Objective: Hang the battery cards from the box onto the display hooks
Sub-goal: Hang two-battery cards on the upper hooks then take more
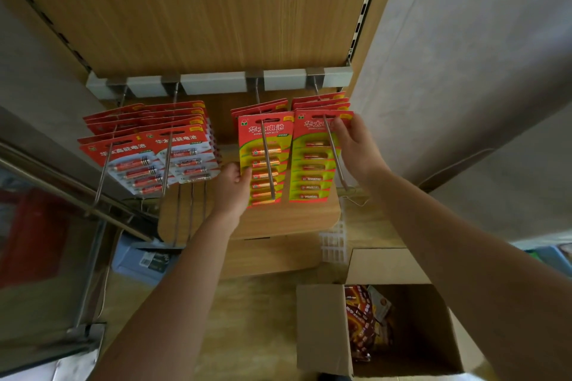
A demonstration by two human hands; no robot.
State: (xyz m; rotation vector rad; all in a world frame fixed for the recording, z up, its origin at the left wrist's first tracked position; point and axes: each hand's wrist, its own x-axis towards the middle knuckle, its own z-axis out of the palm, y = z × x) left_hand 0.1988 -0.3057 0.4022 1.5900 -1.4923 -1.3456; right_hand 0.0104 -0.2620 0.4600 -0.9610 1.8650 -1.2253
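Front battery card [315, 158]: on far-right hook [334, 155], long axis vertical. Right hand [356, 148] pinches its top right corner; left hand [235, 189] grips neighbouring card [263, 161].

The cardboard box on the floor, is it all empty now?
No, the cardboard box is open and some shiny red packets lie inside it.

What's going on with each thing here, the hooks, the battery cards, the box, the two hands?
Four display hooks: all carrying cards.
Red-and-silver cards: hanging on the two left hooks.
Green-and-red cards: hanging on the two right hooks.
Left hand: grip on the front card's lower left edge.
Right hand: fingers on the rightmost front card's top corner.
Cardboard box: open, packs still inside.
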